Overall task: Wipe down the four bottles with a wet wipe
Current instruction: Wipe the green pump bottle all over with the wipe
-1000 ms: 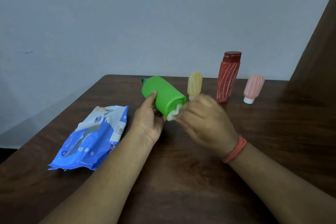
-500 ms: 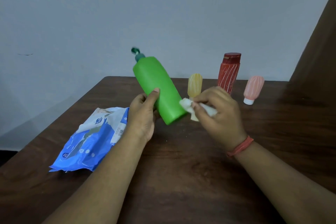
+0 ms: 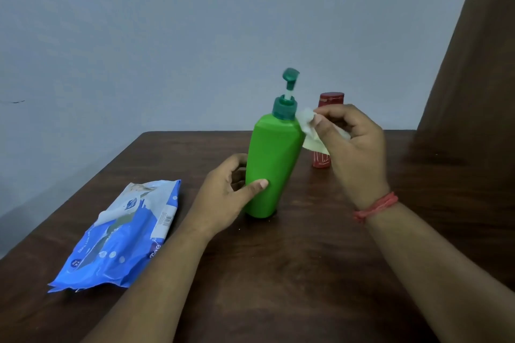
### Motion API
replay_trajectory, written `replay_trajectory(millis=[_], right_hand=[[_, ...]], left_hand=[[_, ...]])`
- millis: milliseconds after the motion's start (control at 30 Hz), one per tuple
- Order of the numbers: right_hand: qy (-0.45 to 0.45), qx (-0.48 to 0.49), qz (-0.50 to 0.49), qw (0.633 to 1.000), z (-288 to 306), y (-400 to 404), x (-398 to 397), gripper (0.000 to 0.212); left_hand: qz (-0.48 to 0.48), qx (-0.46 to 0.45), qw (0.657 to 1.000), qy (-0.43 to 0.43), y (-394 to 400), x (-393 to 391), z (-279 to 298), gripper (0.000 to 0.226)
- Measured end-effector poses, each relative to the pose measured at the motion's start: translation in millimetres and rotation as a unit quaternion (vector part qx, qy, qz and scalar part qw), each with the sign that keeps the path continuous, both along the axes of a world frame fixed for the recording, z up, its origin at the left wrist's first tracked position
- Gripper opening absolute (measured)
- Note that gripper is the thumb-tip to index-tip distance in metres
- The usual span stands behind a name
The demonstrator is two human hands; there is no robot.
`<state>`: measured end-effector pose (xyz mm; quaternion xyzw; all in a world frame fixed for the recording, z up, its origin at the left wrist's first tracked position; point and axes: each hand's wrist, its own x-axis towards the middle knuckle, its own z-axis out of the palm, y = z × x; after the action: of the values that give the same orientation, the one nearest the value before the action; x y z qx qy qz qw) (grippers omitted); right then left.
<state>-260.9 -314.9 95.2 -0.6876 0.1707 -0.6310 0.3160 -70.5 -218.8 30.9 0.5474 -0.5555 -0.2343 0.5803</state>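
Observation:
The green pump bottle (image 3: 271,164) stands upright on the dark wooden table (image 3: 292,273), its teal pump head up. My left hand (image 3: 227,198) grips its lower body, thumb across the front. My right hand (image 3: 352,145) pinches a crumpled white wet wipe (image 3: 308,127) against the bottle's right shoulder, beside the pump collar. Behind my right hand stands the red bottle (image 3: 330,99); only its cap and base show. The yellow and pink bottles are hidden.
A blue pack of wet wipes (image 3: 122,234) lies flat on the table's left side, near the edge. A grey wall runs behind the table. A brown curtain or panel (image 3: 473,64) rises at the right.
The green bottle went from lying tilted in my left hand to standing upright on the table. My right hand moved the wipe from the bottle's base up to its shoulder.

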Motion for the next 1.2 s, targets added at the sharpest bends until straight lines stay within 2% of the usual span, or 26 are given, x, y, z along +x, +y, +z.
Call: replay_trajectory(millis=[67, 133, 300, 333, 433, 500, 600, 700, 733, 833, 967, 1000, 1067, 1133, 1200], right_hand=[[0.046, -0.073, -0.009, 0.996, 8.7, 4.5, -3.4, 0.013], [0.074, -0.101, -0.003, 0.992, 14.0, 5.1, -5.8, 0.011], [0.153, 0.032, 0.033, 0.987, 13.2, -13.7, -12.2, 0.013], [0.141, 0.053, 0.043, 0.988, 13.2, -14.2, -12.1, 0.014], [0.001, 0.068, 0.036, 0.997, 21.7, -5.3, -11.6, 0.020], [-0.009, 0.016, 0.017, 1.000, 25.0, 3.0, -9.7, 0.016], [0.054, -0.067, -0.009, 0.996, 18.8, 13.9, -2.7, 0.020], [0.143, -0.239, -0.117, 0.953, 8.9, 11.7, -1.3, 0.009], [0.141, -0.262, -0.142, 0.944, 8.1, 10.9, -2.4, 0.006], [0.067, -0.249, -0.170, 0.951, 12.5, 13.0, -5.0, 0.004], [0.113, -0.332, -0.210, 0.912, 14.3, 13.7, -4.6, 0.006], [0.113, -0.322, -0.209, 0.917, 12.3, 8.9, -4.8, 0.007], [0.074, -0.235, -0.178, 0.953, 7.7, 1.3, -4.4, 0.011], [0.016, -0.063, -0.043, 0.997, 12.2, -3.3, -3.3, 0.022], [-0.012, 0.084, 0.113, 0.990, 22.4, -3.8, -2.6, 0.024]], left_hand=[[-0.003, 0.004, 1.000, -0.018, 2.1, -2.1, 2.4, 0.037], [-0.005, 0.013, 0.999, -0.035, 3.6, -2.3, 3.5, 0.038], [-0.015, 0.012, 0.999, -0.046, 6.1, -4.7, 6.8, 0.039], [-0.016, 0.012, 0.999, -0.047, 5.7, -5.4, 6.8, 0.038], [-0.012, 0.009, 0.999, -0.044, 4.1, -5.5, 6.9, 0.036], [-0.007, 0.006, 0.999, -0.046, 4.1, -5.6, 7.7, 0.033], [-0.004, 0.005, 0.999, -0.044, 5.0, -6.0, 8.1, 0.031], [-0.006, 0.010, 1.000, -0.029, 5.1, -4.7, 7.1, 0.032], [-0.007, 0.011, 1.000, -0.028, 5.3, -5.1, 7.5, 0.032], [-0.010, 0.009, 0.998, -0.053, 4.8, -7.9, 8.9, 0.032], [-0.013, 0.001, 0.998, -0.061, 4.3, -8.2, 8.5, 0.032], [-0.013, 0.002, 0.998, -0.061, 4.0, -7.7, 8.4, 0.032], [-0.021, 0.002, 0.998, -0.059, 4.1, -7.8, 8.5, 0.033], [-0.030, 0.003, 0.998, -0.059, 4.7, -8.4, 8.4, 0.034], [-0.033, 0.007, 0.997, -0.065, 4.4, -8.6, 8.2, 0.033]])
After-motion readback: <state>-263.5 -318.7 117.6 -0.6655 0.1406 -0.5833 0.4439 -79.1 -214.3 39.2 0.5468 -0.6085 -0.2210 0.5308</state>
